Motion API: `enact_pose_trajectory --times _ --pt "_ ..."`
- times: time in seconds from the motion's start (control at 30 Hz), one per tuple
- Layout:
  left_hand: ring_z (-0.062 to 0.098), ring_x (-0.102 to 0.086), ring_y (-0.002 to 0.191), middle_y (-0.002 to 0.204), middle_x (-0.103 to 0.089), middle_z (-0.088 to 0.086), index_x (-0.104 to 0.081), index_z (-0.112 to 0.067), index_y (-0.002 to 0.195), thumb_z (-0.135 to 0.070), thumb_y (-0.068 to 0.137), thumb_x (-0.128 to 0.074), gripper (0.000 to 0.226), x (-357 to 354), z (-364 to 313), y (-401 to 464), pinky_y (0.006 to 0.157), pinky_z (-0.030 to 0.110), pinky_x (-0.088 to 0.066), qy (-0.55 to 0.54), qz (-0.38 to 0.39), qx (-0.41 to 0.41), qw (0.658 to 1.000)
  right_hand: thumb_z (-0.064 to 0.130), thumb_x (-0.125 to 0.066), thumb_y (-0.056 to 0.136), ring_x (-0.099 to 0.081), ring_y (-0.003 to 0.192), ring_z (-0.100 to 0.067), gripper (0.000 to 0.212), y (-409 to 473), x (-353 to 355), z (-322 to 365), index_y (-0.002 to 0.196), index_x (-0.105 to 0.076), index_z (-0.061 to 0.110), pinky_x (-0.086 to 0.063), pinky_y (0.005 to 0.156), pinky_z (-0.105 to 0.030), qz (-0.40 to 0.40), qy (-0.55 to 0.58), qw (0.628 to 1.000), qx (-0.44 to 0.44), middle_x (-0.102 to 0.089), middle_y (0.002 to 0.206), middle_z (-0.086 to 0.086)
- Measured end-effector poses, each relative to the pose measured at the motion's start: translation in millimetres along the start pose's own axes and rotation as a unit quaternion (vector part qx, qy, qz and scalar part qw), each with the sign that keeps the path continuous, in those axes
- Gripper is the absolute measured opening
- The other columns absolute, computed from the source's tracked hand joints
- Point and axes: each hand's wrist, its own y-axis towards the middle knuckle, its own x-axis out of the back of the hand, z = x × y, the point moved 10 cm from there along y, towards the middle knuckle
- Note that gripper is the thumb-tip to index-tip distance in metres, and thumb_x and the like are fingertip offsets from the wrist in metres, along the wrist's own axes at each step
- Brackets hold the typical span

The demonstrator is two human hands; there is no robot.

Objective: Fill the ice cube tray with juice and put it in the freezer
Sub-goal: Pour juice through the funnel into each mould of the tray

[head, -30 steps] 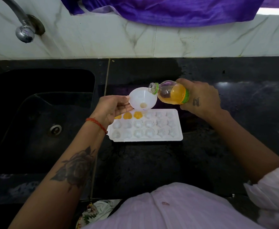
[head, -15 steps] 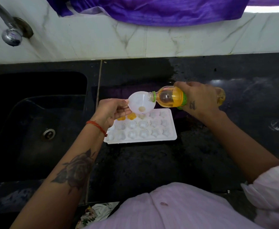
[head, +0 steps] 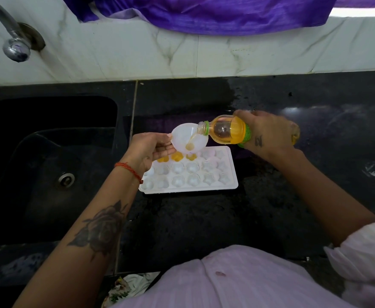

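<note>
Black tabletop (head: 204, 230) with dark sink (head: 49, 163) on the left, tap (head: 15, 47) above it, purple cloth (head: 204, 12) on the marble ledge. White ice cube tray (head: 191, 176) lies flat on the tabletop right of the sink; three far-row cells hold orange juice, the rest look unfilled. Right hand (head: 264, 132), grip wrapped around juice bottle (head: 226, 132), tilts it, pouring into white funnel (head: 188, 138). Left hand (head: 151, 147), grip pinched on the funnel rim, holds it over the tray's far row.
</note>
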Motion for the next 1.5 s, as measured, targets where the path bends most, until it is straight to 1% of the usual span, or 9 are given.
enact_pose_trajectory --times 0.1,0.23,0.43,0.63,0.8,0.97,1.13,1.3,1.5 --pt "0.023 -0.071 0.074 0.082 -0.071 0.015 -0.066 0.003 0.087 0.001 0.083 -0.062 0.006 -0.3 -1.8 0.0 0.058 0.026 -0.059 -0.001 0.001 0.001 1.000 0.026 -0.077 0.070 -0.059 0.104 -0.038 0.072 -1.4 0.6 -1.4 0.134 -0.043 0.029 -0.048 0.081 -0.043 0.005 0.018 1.000 -0.013 -0.063 0.115 -0.013" --pt "0.021 -0.073 0.067 0.075 -0.072 0.013 -0.066 0.004 0.083 0.002 0.083 -0.062 0.005 -6.2 -5.9 -1.0 0.056 0.025 -0.058 -0.014 0.013 -0.005 1.000 0.027 -0.080 0.068 -0.059 0.105 -0.036 0.076 -4.4 2.4 -7.2 0.135 -0.043 0.030 -0.047 0.081 -0.041 0.003 0.035 0.999 -0.029 -0.063 0.117 -0.011" --pt "0.019 -0.072 0.061 0.071 -0.072 0.012 -0.066 0.004 0.083 0.003 0.083 -0.061 0.005 -24.7 -6.9 -1.4 0.053 0.023 -0.057 -0.008 0.029 -0.008 1.000 0.033 -0.080 0.068 -0.061 0.099 -0.037 0.070 -10.1 9.3 -16.6 0.130 -0.049 0.028 -0.045 0.072 -0.037 -0.024 0.034 0.999 -0.023 -0.066 0.110 -0.012" --pt "0.018 -0.071 0.058 0.080 -0.069 0.016 -0.066 0.003 0.082 0.002 0.083 -0.061 0.005 -34.4 -2.9 -0.1 0.051 0.022 -0.056 0.010 0.027 -0.005 1.000 0.032 -0.073 0.074 -0.060 0.099 -0.038 0.063 -12.7 9.7 -25.2 0.132 -0.048 0.026 -0.045 0.075 -0.040 -0.033 -0.005 0.999 -0.019 -0.065 0.109 -0.014" --pt "0.020 -0.072 0.060 0.077 -0.070 0.016 -0.066 0.004 0.082 0.002 0.082 -0.062 0.005 -39.2 -0.9 0.6 0.052 0.023 -0.056 0.014 0.033 -0.010 0.999 0.027 -0.070 0.078 -0.059 0.103 -0.037 0.063 -13.8 9.5 -30.3 0.134 -0.044 0.027 -0.044 0.083 -0.042 -0.033 -0.035 0.999 -0.018 -0.063 0.113 -0.014" --pt "0.021 -0.072 0.062 0.077 -0.071 0.015 -0.067 0.005 0.084 0.001 0.082 -0.064 0.005 -40.9 0.7 0.8 0.054 0.024 -0.057 0.020 0.033 -0.007 0.999 0.023 -0.069 0.079 -0.058 0.106 -0.035 0.062 -15.2 10.3 -32.2 0.135 -0.044 0.027 -0.042 0.085 -0.041 -0.042 -0.057 0.997 -0.014 -0.063 0.115 -0.013" --pt "0.020 -0.072 0.061 0.075 -0.071 0.014 -0.067 0.004 0.084 0.001 0.083 -0.064 0.005 -41.9 0.9 -0.2 0.054 0.024 -0.058 0.028 0.030 -0.006 0.999 0.026 -0.069 0.079 -0.059 0.104 -0.035 0.060 -15.8 10.2 -32.9 0.134 -0.044 0.028 -0.043 0.085 -0.042 -0.046 -0.058 0.997 -0.014 -0.064 0.113 -0.013" --pt "0.019 -0.071 0.059 0.061 -0.072 0.008 -0.066 0.003 0.083 0.001 0.083 -0.063 0.004 -42.1 1.5 0.1 0.052 0.023 -0.057 0.026 0.033 -0.002 0.999 0.027 -0.071 0.078 -0.059 0.102 -0.036 0.062 -15.7 9.1 -32.3 0.134 -0.044 0.027 -0.044 0.085 -0.044 -0.036 -0.026 0.999 -0.016 -0.063 0.111 -0.015" --pt "0.019 -0.072 0.061 0.064 -0.072 0.010 -0.067 0.003 0.081 0.002 0.082 -0.064 0.003 -42.2 -1.5 0.0 0.052 0.023 -0.056 0.009 0.036 -0.007 0.999 0.032 -0.077 0.070 -0.062 0.097 -0.038 0.068 -20.5 15.7 -31.6 0.132 -0.049 0.026 -0.046 0.075 -0.039 -0.044 0.031 0.998 -0.014 -0.066 0.108 -0.015"
